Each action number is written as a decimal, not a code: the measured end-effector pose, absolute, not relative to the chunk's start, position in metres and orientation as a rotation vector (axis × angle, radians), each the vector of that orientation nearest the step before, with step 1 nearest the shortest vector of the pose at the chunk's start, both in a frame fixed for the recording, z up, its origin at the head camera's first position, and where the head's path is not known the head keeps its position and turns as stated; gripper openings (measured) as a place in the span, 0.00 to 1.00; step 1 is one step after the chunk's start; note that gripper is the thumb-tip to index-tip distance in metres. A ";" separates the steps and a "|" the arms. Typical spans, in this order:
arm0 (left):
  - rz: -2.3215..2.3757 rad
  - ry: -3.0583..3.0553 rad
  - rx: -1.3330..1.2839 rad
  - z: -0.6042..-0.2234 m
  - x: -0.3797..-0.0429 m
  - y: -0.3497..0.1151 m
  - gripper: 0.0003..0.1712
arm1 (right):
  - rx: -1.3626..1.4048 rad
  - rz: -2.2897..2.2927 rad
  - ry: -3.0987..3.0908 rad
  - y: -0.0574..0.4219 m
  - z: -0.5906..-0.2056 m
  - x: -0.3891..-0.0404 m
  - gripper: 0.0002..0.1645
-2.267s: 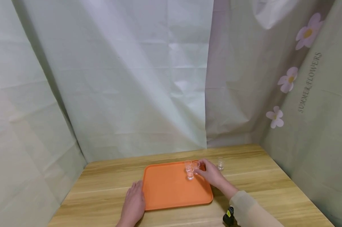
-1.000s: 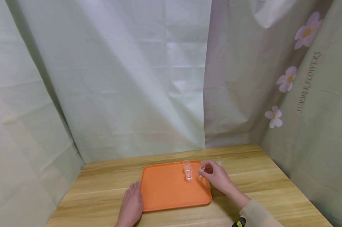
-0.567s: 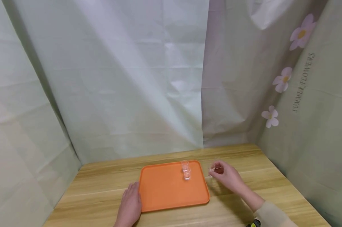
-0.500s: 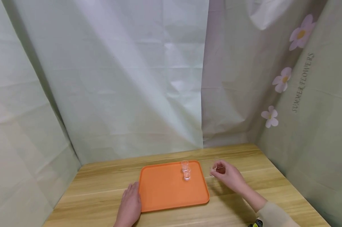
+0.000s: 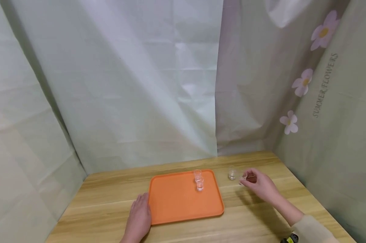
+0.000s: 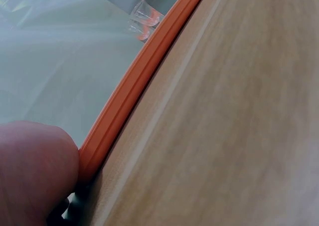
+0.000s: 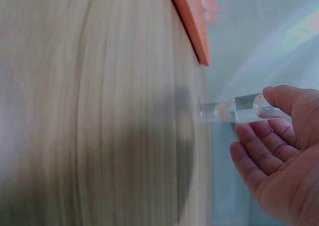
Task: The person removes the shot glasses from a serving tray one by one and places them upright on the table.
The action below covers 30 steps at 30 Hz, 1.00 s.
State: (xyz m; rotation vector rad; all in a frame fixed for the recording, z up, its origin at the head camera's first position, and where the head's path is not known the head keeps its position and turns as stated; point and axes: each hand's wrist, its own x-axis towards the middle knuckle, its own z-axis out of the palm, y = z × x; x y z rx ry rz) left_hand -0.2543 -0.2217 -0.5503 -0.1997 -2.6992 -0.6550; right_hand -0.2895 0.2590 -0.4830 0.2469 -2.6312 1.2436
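Right hand [image 5: 259, 185] pinches, and on my feed its thumb lies near the rim of a small, clear, straight-sided cup [image 7: 245, 109]; which finger opposes the thumb I cannot make out, while the others bend loosely and hold nothing. That pinched cup hangs over the pale wood-grain table [image 5: 116, 209], to the right of the shallow orange rectangular tray [image 5: 183, 206], its base down, roughly upright and apart from the surface. Just beside it, a second clear cup [image 5: 232, 173] stands on the wood.

I judge the cup light and stiff, glass or hard plastic, I cannot say which. Its smooth wall would probably slip if the pinch were slack, and if it is glass, a knock could chip it. I would take it by the upper wall, as here, which leaves the base free.

I see the right forearm, in a cream sleeve [image 5: 312, 231], reaching in from the near right, wrist raised above the table, thumb side toward the tray.

Left hand [image 5: 138, 216] lies palm down along the tray's left edge, near the near corner, fingers straight and together, touching the edge without gripping it. Towards the tray's far right stand a rear clear cup [image 5: 197, 173] and a front clear cup [image 5: 200, 184]; they overlap in my view, so I cannot tell whether they touch.
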 end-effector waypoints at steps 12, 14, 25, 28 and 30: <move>-0.675 -2.752 -0.172 -0.546 -0.258 -0.221 0.27 | 0.223 1.184 -2.629 0.276 -0.487 -0.308 0.15; -0.679 -2.758 -0.167 -0.546 -0.258 -0.221 0.27 | 0.223 1.184 -2.625 0.278 -0.490 -0.312 0.15; -0.676 -2.807 -0.131 -0.543 -0.258 -0.221 0.28 | 0.195 1.209 -2.651 0.284 -0.506 -0.332 0.17; -0.677 -2.805 -0.130 -0.543 -0.257 -0.221 0.27 | 0.179 1.233 -2.658 0.283 -0.510 -0.337 0.18; -0.675 -2.805 -0.131 -0.542 -0.256 -0.220 0.27 | 0.165 1.236 -2.658 0.281 -0.511 -0.340 0.17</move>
